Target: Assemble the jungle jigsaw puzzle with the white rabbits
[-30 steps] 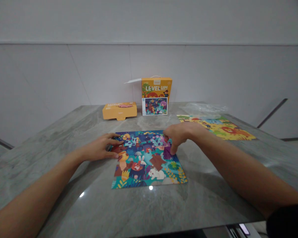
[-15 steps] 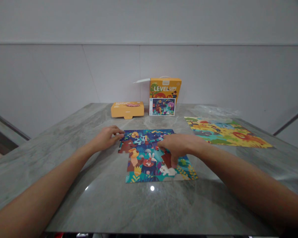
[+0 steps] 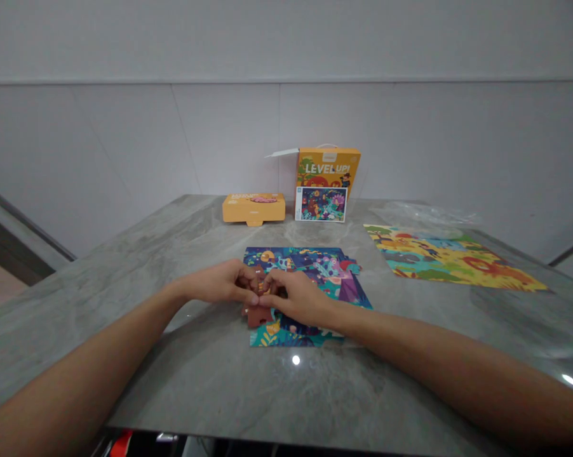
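Note:
A colourful jigsaw puzzle (image 3: pixel 324 266) of night-time animals lies on the grey table. Over its left edge my two hands meet, thumbs nearly touching. My left hand (image 3: pixel 224 282) pinches a brown puzzle piece (image 3: pixel 259 317) from the left side. Coming in from the right, my right hand (image 3: pixel 296 297) has its thumb and fingers closed on the same brown part. The fingers hide much of the piece, and I cannot tell whether it sits flat in the picture. My right hand and forearm cover the puzzle's middle and lower right.
Behind the puzzle stand a flat orange box (image 3: pixel 254 209) and an upright "LEVEL UP!" box (image 3: pixel 329 166) with a picture card (image 3: pixel 321 204) leaning against it. A yellow animal puzzle (image 3: pixel 451 257) lies at right, with clear plastic wrap (image 3: pixel 424 216) behind it.
My right hand has moved left from the puzzle's right part to its left edge. My left hand has come slightly nearer and right, meeting it at the brown piece. The view has shifted slightly.

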Tool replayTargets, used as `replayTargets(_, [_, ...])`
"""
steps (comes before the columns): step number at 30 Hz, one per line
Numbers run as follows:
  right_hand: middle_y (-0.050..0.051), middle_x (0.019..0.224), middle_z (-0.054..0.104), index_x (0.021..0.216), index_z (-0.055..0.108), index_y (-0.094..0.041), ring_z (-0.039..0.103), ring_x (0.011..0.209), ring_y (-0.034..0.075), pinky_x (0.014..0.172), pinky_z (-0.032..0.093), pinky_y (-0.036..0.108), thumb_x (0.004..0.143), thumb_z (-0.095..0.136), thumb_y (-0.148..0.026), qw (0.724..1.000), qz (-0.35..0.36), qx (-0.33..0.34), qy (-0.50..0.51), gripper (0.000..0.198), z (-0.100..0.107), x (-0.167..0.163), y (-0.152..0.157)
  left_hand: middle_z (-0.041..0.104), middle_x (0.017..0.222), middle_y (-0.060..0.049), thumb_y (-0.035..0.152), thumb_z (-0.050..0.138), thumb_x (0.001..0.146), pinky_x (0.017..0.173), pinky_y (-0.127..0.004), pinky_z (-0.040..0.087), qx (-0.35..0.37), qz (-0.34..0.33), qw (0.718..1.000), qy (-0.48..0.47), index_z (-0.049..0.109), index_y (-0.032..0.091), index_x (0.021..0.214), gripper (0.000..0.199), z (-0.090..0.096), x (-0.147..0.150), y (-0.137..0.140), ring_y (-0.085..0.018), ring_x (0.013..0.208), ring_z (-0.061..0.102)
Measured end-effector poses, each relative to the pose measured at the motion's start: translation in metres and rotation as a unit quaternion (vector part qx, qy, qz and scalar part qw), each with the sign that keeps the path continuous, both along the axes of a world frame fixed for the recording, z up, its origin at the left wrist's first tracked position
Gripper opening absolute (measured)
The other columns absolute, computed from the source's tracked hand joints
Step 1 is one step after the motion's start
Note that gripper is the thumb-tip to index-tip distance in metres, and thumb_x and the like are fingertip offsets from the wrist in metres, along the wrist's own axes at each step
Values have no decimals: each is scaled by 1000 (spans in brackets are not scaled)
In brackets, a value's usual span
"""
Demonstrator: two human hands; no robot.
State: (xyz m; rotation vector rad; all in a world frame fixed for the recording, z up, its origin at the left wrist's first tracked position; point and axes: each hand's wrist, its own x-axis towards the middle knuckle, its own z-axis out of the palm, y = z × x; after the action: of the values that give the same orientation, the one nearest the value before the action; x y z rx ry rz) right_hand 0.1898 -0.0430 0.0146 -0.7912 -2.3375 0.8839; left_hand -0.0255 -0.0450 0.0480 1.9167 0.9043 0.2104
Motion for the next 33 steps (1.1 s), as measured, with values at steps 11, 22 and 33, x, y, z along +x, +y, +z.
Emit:
replayTargets(11, [6,92,64,98,74,-20,59,80,15,69,44,25,92,55,-23,973,72,206,-68,20,-13,5,-3,65,61,1,44,64,81,54,-23,39,70,62,975,200,62,18,75,27,5,-30,12,-13,57,58])
replayTargets(22, [8,108,69,95,72,-17,64,99,18,87,51,30,94,51,-24,955,129,262,-55,22,-12,4,-4,62,68,3,45,79,65,55,-23,37,92,31,973,209,61,18,82,37,9,-28,8,-14,62,55])
replayTargets(33, [8,99,71,93,69,-14,64,94,17,89,50,31,92,49,-16,948,139,286,-12,20,-11,3,-2,63,72,2,53,78,62,53,-23,34,134,41,940,311,63,18,88,46,17,-20,-3,-14,63,54])
